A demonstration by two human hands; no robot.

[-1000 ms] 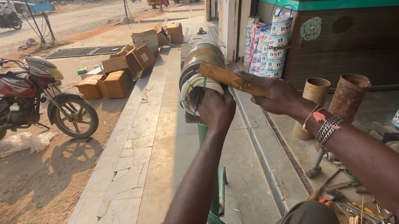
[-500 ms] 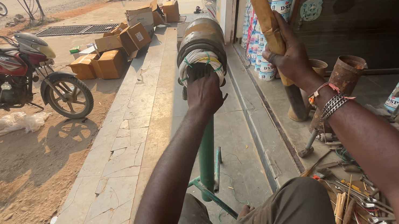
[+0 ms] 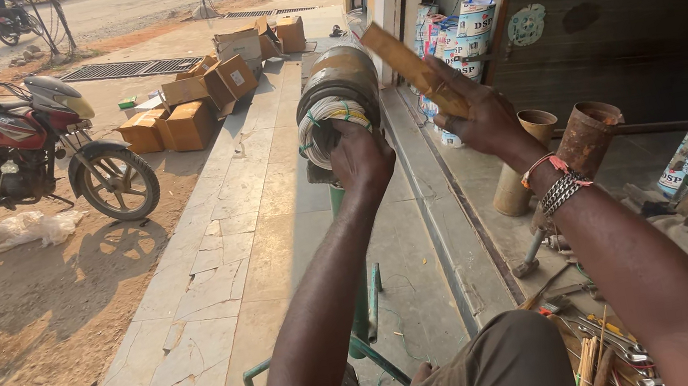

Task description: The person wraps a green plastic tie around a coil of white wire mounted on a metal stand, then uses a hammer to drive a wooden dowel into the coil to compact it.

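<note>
The left hand (image 3: 359, 154) presses the pale wire coils at the end of a rusty cylindrical motor stator (image 3: 341, 95) on a green stand; the right hand (image 3: 481, 117) grips a raised flat wooden stick (image 3: 415, 69). A misjudged blow could strike the fingers or nick the winding.

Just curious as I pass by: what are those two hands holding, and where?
Right hand grips a wooden stick at its lower end; left hand presses the motor's wire winding.

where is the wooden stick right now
In the head view the wooden stick is gripped in the right hand, raised upper centre, just right of the motor stator that the left hand touches.
</note>
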